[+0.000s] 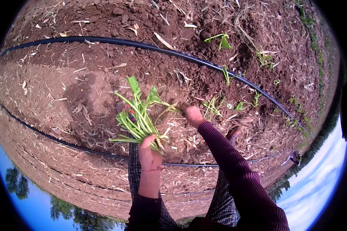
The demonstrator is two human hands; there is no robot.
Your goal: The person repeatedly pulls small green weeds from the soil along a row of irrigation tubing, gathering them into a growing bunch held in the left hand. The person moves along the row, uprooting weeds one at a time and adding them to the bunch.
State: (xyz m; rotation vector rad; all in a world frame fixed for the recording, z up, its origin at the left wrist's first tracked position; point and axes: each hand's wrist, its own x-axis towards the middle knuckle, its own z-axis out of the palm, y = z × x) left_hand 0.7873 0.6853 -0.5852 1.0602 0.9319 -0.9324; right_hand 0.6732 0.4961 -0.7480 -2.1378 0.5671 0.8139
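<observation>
My left hand [149, 157] holds a bunch of green leafy seedlings [140, 122] by the base of their stems, with pale roots showing beside the thumb. To the right, my right hand [192, 114] has its fingers closed at the root end of one thin, yellowish stalk [169, 107], which reaches across from the bunch. Whether the stalk is still part of the bunch I cannot tell. Several loose seedlings [212, 108] lie on the soil just right of my right hand.
A black drip irrigation hose [118, 41] curves across the brown soil beyond my hands; another hose [190, 165] runs nearer my legs. Wilted seedlings [224, 42] lie near the far hose. Straw litters the ground. My feet stand on either side of my hands.
</observation>
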